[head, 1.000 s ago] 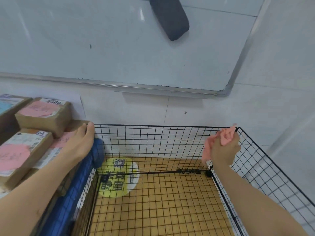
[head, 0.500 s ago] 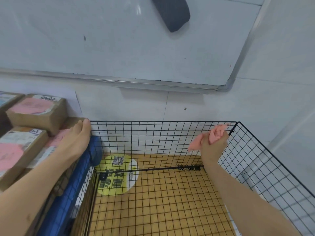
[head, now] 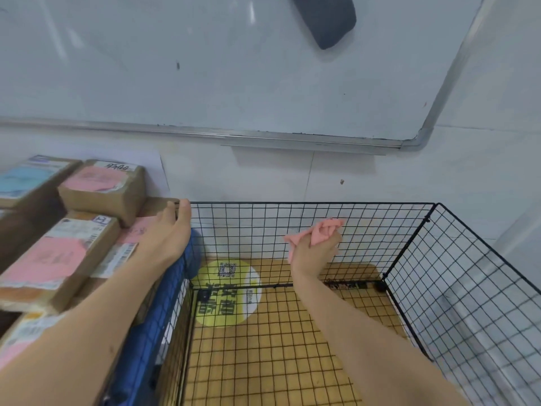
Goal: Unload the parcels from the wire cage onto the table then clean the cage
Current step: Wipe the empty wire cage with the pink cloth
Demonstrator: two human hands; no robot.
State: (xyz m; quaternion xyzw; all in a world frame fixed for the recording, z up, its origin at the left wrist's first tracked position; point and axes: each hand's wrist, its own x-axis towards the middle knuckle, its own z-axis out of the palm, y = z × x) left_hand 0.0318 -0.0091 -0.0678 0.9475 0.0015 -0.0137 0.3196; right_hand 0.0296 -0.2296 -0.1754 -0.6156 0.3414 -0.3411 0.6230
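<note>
At cage (head: 248, 230) back, cloth (head: 328, 225) tip up-right

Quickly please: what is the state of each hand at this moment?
Left hand: open, resting on the cage corner.
Right hand: closed, gripping a pink cloth.

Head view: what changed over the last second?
The right hand, gripping the crumpled pink cloth, slid left along the back panel of the black wire cage, away from the far right corner and slightly below the top rim. No grip taken or released. The left hand stays resting flat at the cage's far left corner; the brown cardboard parcels beside it are unmoved.
</note>
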